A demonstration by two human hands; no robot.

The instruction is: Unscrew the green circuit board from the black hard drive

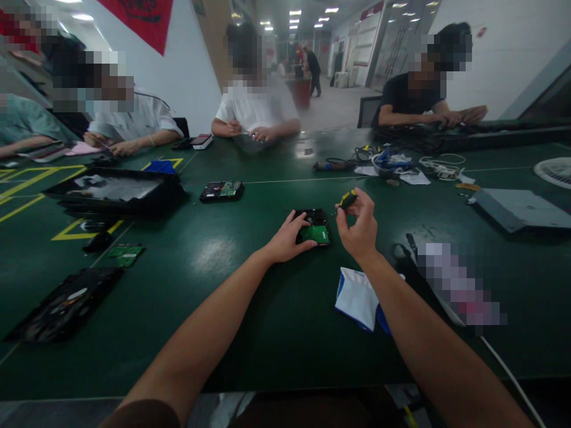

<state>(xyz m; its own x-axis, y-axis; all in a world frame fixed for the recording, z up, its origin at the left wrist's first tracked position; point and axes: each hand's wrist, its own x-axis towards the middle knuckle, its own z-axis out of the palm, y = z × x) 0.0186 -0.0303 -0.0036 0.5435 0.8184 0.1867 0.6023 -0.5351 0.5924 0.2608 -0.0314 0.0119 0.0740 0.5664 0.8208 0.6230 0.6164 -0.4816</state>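
Observation:
A small black hard drive [314, 223] with a green circuit board facing up lies on the dark green table [232, 309] in front of me. My left hand [288, 238] rests on its left side, fingers spread and pressing it down. My right hand [359, 229] hovers just right of the drive, fingers closed round a screwdriver with a yellow and black handle [347, 199]. The screwdriver's tip is hidden behind my fingers.
A white and blue packet [357, 297] lies near my right forearm. Another hard drive [222, 191], a black tray [111, 190], a loose green board [125, 254] and a dark opened device [62, 306] lie to the left. Cables and parts [392, 163] lie farther back; a grey plate [520, 208] at right. Several people sit around the table.

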